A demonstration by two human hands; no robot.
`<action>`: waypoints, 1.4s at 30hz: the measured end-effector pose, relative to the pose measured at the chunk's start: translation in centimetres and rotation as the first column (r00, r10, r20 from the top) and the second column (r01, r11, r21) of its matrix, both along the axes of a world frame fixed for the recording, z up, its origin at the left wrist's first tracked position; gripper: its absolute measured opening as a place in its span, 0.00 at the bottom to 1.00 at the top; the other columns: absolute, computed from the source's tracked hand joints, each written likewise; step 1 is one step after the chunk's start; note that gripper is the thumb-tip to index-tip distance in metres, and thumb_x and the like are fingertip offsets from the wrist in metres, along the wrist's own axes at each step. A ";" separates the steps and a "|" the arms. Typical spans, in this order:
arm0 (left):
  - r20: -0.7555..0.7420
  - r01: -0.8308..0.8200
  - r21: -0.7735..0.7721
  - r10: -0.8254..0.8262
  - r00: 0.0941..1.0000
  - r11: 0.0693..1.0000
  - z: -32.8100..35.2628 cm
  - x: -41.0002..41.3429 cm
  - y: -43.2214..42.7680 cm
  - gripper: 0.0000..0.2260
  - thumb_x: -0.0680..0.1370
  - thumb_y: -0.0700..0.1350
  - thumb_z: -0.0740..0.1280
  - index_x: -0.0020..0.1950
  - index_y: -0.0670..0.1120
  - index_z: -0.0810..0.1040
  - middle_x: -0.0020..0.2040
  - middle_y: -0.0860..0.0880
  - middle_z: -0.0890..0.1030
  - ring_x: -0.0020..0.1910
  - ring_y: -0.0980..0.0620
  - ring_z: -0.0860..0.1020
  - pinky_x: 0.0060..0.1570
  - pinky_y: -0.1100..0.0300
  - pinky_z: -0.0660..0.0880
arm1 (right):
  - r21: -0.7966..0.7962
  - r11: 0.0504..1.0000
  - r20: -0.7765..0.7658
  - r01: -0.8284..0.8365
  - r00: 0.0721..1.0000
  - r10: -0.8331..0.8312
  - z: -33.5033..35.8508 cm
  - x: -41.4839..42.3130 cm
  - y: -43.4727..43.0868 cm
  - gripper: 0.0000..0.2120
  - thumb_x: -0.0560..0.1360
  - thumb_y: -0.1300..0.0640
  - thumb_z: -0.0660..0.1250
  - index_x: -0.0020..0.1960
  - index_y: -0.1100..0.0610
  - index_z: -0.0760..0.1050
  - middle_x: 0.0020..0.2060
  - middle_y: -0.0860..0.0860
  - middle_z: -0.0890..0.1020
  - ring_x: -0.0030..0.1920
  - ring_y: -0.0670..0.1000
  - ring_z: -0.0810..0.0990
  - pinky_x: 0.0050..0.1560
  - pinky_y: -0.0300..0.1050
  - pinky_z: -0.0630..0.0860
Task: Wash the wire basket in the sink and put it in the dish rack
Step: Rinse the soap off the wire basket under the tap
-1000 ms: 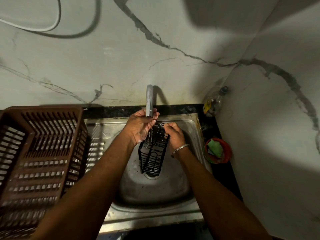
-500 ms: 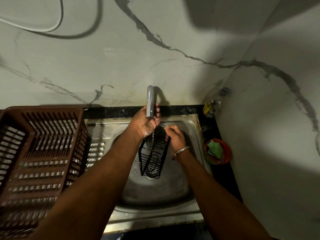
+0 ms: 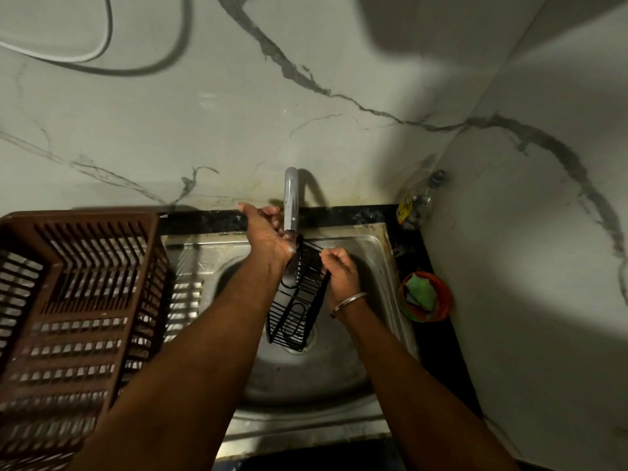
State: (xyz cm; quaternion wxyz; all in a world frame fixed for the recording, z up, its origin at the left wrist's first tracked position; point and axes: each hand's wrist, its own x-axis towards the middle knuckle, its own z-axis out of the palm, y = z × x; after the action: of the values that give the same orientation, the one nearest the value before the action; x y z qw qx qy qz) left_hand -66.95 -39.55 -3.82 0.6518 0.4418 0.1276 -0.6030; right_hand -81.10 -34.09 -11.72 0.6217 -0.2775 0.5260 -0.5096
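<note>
walls (image 3: 217,124): veined white marble | counter (image 3: 353,215): black | light: dim

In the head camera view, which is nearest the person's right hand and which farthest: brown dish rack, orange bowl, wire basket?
1. Wire basket, pinched by the right hand over the sink.
2. Orange bowl, beside the sink on the right.
3. Brown dish rack, far left.

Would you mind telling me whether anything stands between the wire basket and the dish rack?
Only the person's left forearm crosses between the wire basket, held by the right hand over the sink, and the dish rack to its left; no other object shows there.
</note>
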 end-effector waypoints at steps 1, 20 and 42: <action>-0.020 -0.032 -0.001 0.032 0.999 0.999 -0.2 -0.1 -0.1 0.33 0.82 0.73 0.53 0.30 0.50 0.71 0.25 0.54 0.67 0.24 0.54 0.66 0.25 0.63 0.65 | 0.000 1.000 -0.004 0.011 1.000 -0.011 0.0 0.0 0.0 0.08 0.82 0.65 0.65 0.44 0.58 0.73 0.36 0.52 0.77 0.37 0.48 0.74 0.42 0.46 0.74; 0.908 0.279 0.398 -0.420 0.019 0.874 -0.9 -1.6 1.9 0.11 0.82 0.48 0.73 0.58 0.41 0.83 0.47 0.45 0.81 0.46 0.45 0.81 0.42 0.53 0.75 | -0.130 0.992 -0.277 -0.003 0.960 -0.033 0.4 1.1 -0.3 0.06 0.81 0.63 0.68 0.46 0.56 0.75 0.41 0.50 0.78 0.44 0.50 0.74 0.51 0.49 0.75; 0.149 0.707 0.223 -0.740 0.656 0.671 -2.1 0.3 2.7 0.15 0.85 0.56 0.63 0.49 0.47 0.82 0.43 0.47 0.84 0.37 0.47 0.82 0.38 0.56 0.79 | 0.001 0.969 -0.984 -0.247 0.173 0.045 6.8 2.8 0.0 0.20 0.78 0.43 0.63 0.65 0.52 0.69 0.75 0.61 0.65 0.73 0.64 0.64 0.69 0.61 0.68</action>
State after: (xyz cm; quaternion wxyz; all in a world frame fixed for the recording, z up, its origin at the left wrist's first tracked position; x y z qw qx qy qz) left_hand -66.66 -36.83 -5.95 0.3331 0.5678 -0.0908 -0.7472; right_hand -78.33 -34.07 -4.97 0.1660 -0.6352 0.7289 -0.1938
